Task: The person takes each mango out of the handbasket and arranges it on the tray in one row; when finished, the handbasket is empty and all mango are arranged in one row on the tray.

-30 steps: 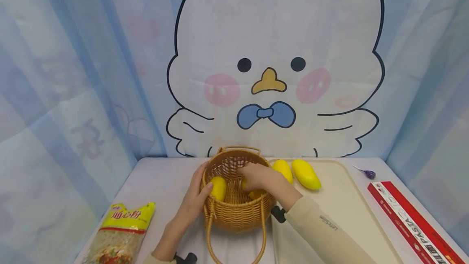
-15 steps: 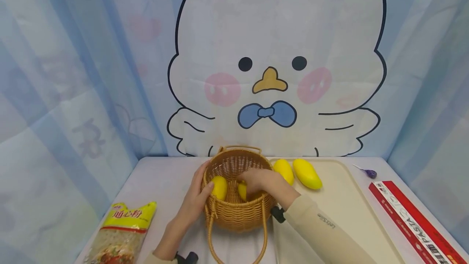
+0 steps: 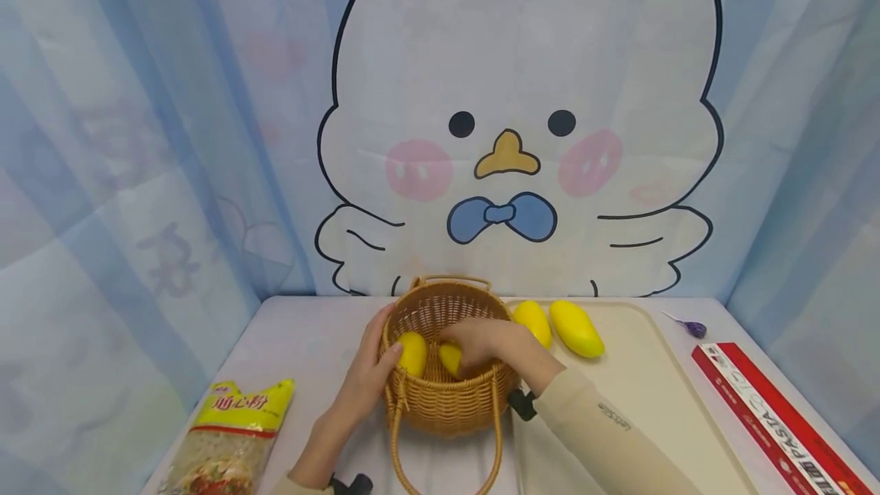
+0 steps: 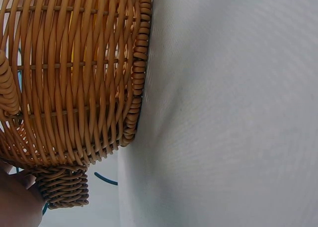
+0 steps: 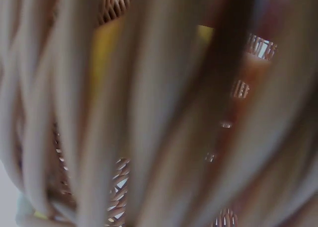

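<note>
right grip [image 3: 483,339] curled round yellow fruit [image 3: 450,358], left grip [image 3: 367,373] holding wicker basket [image 3: 447,412]

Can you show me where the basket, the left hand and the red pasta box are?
Basket [image 3: 447,409]: head view, on its woven front wall.
Left hand [image 3: 366,374]: head view, on the hand's middle.
Red pasta box [image 3: 779,417]: head view, middle of its top face.

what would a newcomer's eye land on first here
Probably the big cartoon bird on the backdrop. Then the wicker basket below it, left hand on its side, right hand inside. Two bright yellow fruits lie right of it at the far end of the tray.
</note>
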Available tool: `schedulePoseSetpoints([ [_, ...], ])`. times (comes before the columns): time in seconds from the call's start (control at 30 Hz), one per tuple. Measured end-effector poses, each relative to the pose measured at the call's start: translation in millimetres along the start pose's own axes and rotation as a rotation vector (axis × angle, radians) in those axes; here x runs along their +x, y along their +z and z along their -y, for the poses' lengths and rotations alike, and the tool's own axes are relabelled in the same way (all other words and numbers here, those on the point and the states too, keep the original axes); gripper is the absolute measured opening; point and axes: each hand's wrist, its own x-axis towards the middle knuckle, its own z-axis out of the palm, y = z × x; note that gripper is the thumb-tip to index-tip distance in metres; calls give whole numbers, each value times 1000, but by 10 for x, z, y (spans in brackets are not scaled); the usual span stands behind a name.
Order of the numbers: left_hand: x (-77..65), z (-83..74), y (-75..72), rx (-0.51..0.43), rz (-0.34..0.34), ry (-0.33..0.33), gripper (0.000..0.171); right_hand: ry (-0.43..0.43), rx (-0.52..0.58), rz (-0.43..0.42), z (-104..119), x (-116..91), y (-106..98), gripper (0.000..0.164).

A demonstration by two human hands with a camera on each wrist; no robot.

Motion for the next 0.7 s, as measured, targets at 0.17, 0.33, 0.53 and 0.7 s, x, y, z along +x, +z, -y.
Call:
schedulePoseSetpoints([
  [0.17,-1,-4,-1,-9,1,1,61,-87,-33,-57,-24,27,10,66],
  [0.33,-5,-17,-4,-6,3,-1,62,-109,-28,-107,-32,33,13,67],
  [0.53,-9,-20,-6,-3,5,8,61,-140,-24,-156,-31,25,3,69],
  [0.7,-6,-16,-3,1,7,14,61,-160,-13,-196,-19,1,-26,73],
])
